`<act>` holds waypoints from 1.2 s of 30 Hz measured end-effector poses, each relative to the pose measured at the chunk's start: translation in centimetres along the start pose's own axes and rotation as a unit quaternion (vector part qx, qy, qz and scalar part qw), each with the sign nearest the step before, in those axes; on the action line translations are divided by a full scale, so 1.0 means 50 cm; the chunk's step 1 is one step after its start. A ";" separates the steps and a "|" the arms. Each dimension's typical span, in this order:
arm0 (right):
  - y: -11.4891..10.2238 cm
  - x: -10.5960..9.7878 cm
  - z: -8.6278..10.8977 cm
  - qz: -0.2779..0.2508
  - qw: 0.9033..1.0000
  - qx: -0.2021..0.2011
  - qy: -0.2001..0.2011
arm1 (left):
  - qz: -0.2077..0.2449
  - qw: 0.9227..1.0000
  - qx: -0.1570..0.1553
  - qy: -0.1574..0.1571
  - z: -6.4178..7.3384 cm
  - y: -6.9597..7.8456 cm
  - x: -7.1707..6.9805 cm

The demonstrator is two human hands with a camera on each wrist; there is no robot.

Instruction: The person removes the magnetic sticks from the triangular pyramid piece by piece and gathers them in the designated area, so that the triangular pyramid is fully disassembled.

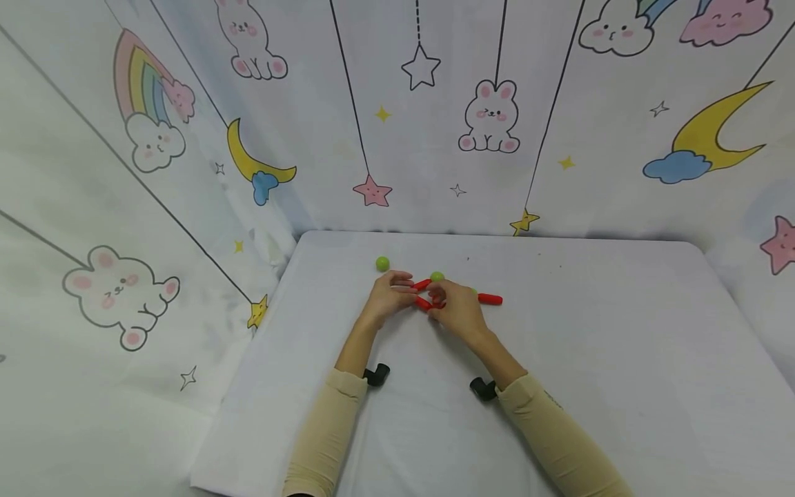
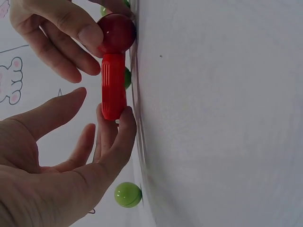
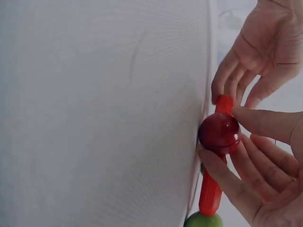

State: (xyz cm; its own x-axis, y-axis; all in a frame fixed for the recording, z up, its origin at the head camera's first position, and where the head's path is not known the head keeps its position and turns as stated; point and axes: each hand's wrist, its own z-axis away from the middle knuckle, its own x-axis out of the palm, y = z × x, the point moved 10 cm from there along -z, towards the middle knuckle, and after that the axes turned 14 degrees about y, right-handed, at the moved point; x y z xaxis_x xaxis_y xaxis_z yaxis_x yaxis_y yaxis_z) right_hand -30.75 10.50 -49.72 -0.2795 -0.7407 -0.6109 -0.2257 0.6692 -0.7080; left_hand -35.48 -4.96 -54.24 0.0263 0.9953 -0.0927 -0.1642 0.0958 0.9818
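My right hand pinches a glossy dark red ball between thumb and forefinger, low over the white table. A ribbed red rod lines up with that ball and reaches toward my left hand. The left fingertips touch the rod's far end, with the thumb held away from it. A second red rod lies just beyond, close to a green ball. In the right wrist view another red rod runs from behind the red ball to a green ball.
To the left, a separate green ball rests on the white table. A red rod points out to the right of my right hand. Behind the table hangs a white curtain printed with rabbits, moons and stars.
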 end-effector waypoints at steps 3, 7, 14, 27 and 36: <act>0.001 -0.001 0.001 -0.004 1.000 0.001 -0.003 | -0.006 1.000 0.003 0.002 0.002 0.002 0.000; 0.004 -0.001 0.001 -0.015 1.000 0.004 -0.004 | -0.021 1.000 0.010 0.005 0.003 0.004 -0.002; 0.007 -0.003 -0.001 -0.033 0.999 0.014 0.003 | -0.035 0.999 0.010 0.005 0.002 0.000 -0.005; 0.017 -0.005 -0.001 -0.054 0.998 0.030 0.009 | 0.000 1.000 -0.007 0.010 -0.006 -0.003 -0.003; 0.016 -0.006 -0.001 -0.050 0.998 0.038 0.013 | -0.011 1.000 -0.006 0.006 -0.006 0.002 -0.004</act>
State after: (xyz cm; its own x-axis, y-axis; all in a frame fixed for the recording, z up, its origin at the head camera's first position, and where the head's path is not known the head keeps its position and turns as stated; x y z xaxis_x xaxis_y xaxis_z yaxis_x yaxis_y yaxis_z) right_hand -30.88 11.26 -50.09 -0.2844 -0.8006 -0.5273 -0.1821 0.5851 -0.7902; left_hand -35.79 -5.17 -54.15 0.0183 0.9930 -0.1169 -0.1750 0.1183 0.9774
